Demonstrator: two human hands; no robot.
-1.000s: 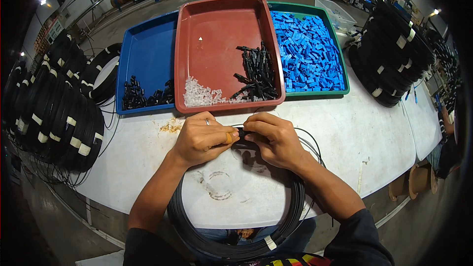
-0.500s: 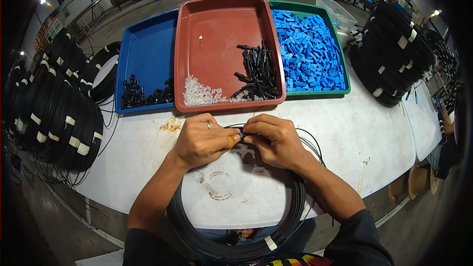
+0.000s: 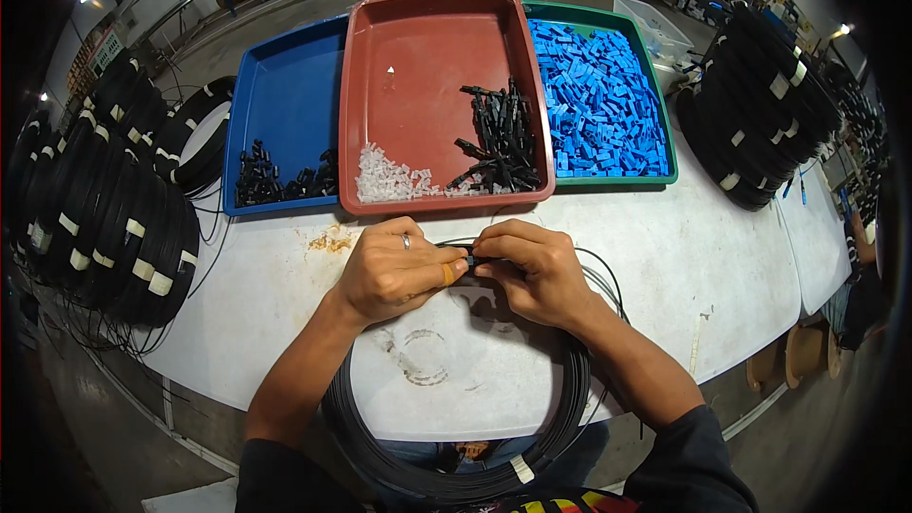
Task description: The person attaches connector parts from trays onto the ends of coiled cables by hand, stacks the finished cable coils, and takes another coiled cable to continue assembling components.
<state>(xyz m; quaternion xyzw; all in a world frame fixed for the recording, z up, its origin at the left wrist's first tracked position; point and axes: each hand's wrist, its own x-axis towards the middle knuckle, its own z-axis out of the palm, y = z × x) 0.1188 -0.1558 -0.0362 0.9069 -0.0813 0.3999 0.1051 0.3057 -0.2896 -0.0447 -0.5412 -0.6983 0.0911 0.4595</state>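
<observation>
A coil of thin black cable [image 3: 346, 408] lies at the table's front edge, its near side hanging over my lap, with a white tape band on it. At the coil's far side my left hand [image 3: 394, 271] and my right hand [image 3: 532, 271] meet, fingertips pinched together. Between them is a small black connector [image 3: 470, 260], mostly hidden by the fingers. The left hand pinches it from the left and the right hand from the right. A loose cable end [image 3: 608, 271] curves past the right wrist.
Beyond my hands stand a blue tray [image 3: 285, 66] with black parts, a red tray [image 3: 427, 38] with clear pieces and black connectors, and a green tray [image 3: 671, 157] full of blue clips. Stacked black coils flank them at left [image 3: 114, 237] and right [image 3: 760, 114].
The view has shifted very slightly. Both hands keep their pinch on the connector, with hardly any movement of the fingers.
</observation>
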